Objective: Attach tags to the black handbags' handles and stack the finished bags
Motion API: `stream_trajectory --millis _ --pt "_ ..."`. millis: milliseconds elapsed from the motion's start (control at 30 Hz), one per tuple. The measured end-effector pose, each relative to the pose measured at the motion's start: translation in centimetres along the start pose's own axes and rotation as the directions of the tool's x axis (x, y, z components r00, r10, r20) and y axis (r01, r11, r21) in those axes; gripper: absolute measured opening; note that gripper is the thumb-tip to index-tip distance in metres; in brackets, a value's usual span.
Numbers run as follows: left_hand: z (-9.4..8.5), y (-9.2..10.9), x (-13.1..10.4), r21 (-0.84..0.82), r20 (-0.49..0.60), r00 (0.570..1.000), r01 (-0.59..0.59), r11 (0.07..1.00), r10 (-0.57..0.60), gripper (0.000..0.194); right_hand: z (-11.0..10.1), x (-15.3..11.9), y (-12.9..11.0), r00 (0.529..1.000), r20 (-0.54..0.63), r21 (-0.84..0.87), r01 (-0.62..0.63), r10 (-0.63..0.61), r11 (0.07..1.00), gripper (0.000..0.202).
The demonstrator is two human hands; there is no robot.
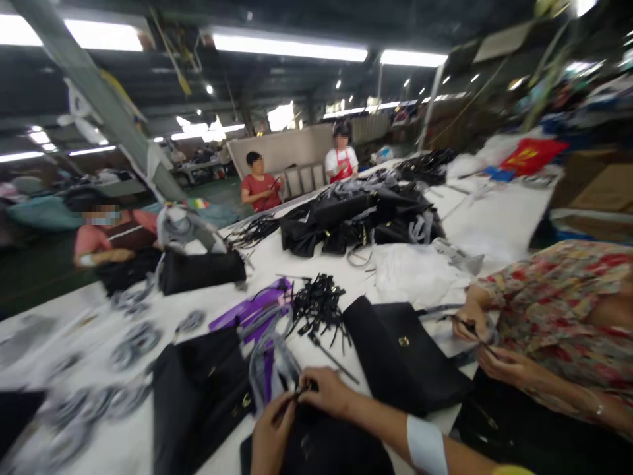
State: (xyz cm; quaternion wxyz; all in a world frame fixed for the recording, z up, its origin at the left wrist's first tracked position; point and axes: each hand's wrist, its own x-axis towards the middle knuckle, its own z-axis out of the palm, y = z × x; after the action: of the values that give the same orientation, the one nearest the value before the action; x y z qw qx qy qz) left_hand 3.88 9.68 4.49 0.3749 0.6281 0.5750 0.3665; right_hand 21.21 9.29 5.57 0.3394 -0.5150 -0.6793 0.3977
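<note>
At the bottom centre my left hand [273, 432] and my right hand [324, 390] meet over a black bag [336, 443], fingertips pinched on a small dark piece [302, 389], perhaps a strap end; its details are blurred. A white band circles my right forearm. Left of my hands lies another black bag [198, 389] with a gold-coloured fitting. Grey-wrapped handles [270, 359] loop up just beyond my fingers. Behind them are a purple piece [247, 310] and a pile of short black straps [319, 303].
At the right, a person in a floral top [558, 316] handles a dark strap beside a black bag [405, 356]. More bags [356, 211] are heaped along the white table [494, 224]. Grey rolls [133, 346] lie left. Three other people are farther back.
</note>
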Motion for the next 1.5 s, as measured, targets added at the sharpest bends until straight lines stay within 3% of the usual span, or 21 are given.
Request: stream_trajectory --millis 100,300,500,667,833,1000,1133,1367,1500 --pt "-1.7 -0.2 -2.1 -0.106 0.052 0.992 0.117 0.987 -0.112 0.030 0.1 -0.1 0.8 0.999 0.039 0.191 0.029 -0.037 0.981 0.021" --pt "-0.9 -1.0 -1.7 -0.265 0.025 0.982 0.189 0.946 -0.189 0.027 0.9 0.3 2.8 0.991 0.033 0.380 -0.136 0.133 0.915 0.028" --pt "-0.9 -0.6 -2.0 -0.299 0.017 0.990 0.137 0.944 -0.138 0.023 1.2 0.1 2.1 0.993 -0.021 0.258 -0.106 0.115 0.960 0.023" --pt "-0.2 -0.7 -1.8 -0.366 0.015 0.970 0.231 0.902 -0.243 0.028 1.4 -0.1 1.9 0.996 -0.057 0.118 -0.064 0.071 0.991 0.027" --pt "0.0 -1.2 -2.1 -0.458 -0.025 0.947 0.275 0.845 -0.321 0.031 1.6 -0.2 2.3 0.999 0.025 0.056 0.038 -0.039 0.998 0.024" --pt "-0.3 -1.1 -2.3 -0.425 -0.015 0.959 0.249 0.870 -0.282 0.026 1.4 0.2 1.7 0.997 -0.032 0.063 0.071 -0.069 0.996 0.021" --pt "-0.3 -0.7 -2.4 -0.400 -0.030 0.972 0.203 0.894 -0.234 0.024 1.6 0.2 1.0 0.998 -0.054 0.068 0.027 -0.023 0.997 0.020" --pt "0.1 -1.0 -2.3 -0.383 -0.054 0.961 0.230 0.895 -0.270 0.027 2.5 -0.4 0.7 0.994 -0.078 0.154 -0.059 0.072 0.986 0.019" --pt "-0.1 -1.1 -2.3 -0.404 0.000 0.965 0.241 0.882 -0.264 0.029 2.6 -0.2 0.9 0.993 -0.024 0.239 -0.105 0.114 0.965 0.021"
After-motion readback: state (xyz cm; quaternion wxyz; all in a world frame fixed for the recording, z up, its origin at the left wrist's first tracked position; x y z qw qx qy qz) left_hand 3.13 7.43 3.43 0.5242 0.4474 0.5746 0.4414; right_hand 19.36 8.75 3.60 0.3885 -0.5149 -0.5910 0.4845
